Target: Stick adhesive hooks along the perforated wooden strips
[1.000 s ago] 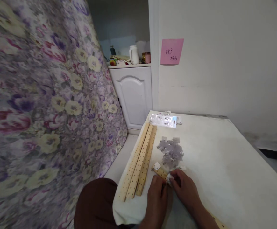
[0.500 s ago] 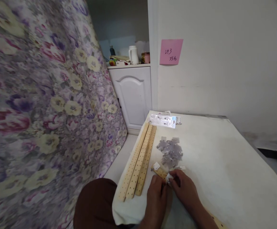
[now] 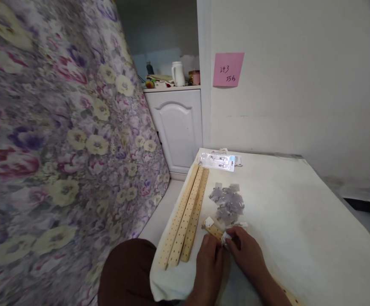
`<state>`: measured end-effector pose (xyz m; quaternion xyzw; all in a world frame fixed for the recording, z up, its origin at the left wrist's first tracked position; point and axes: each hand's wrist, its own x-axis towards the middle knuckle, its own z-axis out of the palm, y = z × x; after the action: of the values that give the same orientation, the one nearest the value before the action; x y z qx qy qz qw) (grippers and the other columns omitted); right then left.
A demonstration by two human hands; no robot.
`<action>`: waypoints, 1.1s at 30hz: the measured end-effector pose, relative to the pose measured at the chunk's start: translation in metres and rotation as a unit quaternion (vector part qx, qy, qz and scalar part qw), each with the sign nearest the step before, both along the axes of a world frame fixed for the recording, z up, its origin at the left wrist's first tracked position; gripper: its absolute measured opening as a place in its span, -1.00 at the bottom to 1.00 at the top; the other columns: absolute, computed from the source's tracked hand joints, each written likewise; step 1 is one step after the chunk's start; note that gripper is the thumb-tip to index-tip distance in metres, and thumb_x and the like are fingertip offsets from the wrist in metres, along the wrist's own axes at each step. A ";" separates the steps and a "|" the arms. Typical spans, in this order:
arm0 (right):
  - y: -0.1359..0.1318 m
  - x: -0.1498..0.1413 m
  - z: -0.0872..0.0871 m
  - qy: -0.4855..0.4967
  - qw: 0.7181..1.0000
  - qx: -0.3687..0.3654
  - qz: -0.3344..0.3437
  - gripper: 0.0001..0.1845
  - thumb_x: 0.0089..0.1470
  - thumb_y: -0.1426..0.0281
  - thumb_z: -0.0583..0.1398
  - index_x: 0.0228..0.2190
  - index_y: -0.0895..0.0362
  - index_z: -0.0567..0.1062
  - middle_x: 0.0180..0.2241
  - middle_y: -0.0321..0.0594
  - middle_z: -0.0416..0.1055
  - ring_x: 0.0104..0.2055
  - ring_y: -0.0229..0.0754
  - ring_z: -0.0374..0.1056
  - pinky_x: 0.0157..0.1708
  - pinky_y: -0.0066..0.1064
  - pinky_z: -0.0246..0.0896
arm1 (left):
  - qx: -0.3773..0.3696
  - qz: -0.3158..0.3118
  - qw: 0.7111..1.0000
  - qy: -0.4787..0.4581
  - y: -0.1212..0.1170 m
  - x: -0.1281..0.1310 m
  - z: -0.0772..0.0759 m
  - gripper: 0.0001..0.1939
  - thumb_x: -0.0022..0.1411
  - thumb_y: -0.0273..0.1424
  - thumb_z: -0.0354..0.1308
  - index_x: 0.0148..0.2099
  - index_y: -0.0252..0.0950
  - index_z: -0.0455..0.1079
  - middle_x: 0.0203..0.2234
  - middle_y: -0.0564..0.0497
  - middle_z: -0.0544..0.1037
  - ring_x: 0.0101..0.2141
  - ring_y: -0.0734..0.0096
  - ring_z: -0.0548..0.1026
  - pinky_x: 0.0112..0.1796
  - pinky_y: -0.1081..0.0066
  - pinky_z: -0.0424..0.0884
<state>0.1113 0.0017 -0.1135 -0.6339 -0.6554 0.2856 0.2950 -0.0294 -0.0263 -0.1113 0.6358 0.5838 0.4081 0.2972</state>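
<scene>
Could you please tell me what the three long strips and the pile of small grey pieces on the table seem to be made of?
The three long strips look like wood, smooth and matt, from their pale tan colour, though plastic is possible.

The grey pieces are perhaps translucent plastic, since they look thin and cloudy; shiny bits among them suggest metal.

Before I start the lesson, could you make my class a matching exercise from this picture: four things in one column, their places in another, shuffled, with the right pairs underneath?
Things
1. small white piece
2. three long holed strips
3. pink note
4. white jug

Places
A. on the wall
B. along the left side of the table
C. above the cabinet door, on the shelf
D. touching the right hand

Right pairs: 1-D, 2-B, 3-A, 4-C
</scene>
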 end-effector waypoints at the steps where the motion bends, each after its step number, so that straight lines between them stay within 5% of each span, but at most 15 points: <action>1: 0.000 0.000 0.001 0.001 1.000 0.000 0.000 -0.80 0.03 0.33 0.09 -0.27 0.04 0.44 -0.26 -0.24 0.54 -0.23 -0.11 0.45 -0.23 -0.33 0.25 | 0.000 0.001 1.000 0.002 0.000 0.000 0.000 -0.87 0.18 -0.49 -0.01 -0.41 -0.25 0.27 -0.42 0.04 0.36 -0.36 0.38 0.36 -0.33 0.42 0.27; 33: 0.000 -0.003 0.001 0.000 1.000 -0.022 -0.008 -0.85 0.03 0.32 0.09 -0.33 0.02 0.44 -0.34 -0.30 0.52 -0.27 -0.12 0.42 -0.28 -0.37 0.18 | -0.004 -0.007 1.000 0.022 0.000 -0.001 -0.004 -0.88 0.18 -0.50 -0.04 -0.38 -0.26 0.27 -0.40 0.02 0.37 -0.34 0.37 0.35 -0.29 0.40 0.26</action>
<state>0.1085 0.0020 -0.1122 -0.6453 -0.6438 0.2977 0.2839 -0.0305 -0.0264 -0.1158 0.6479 0.5873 0.3890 0.2897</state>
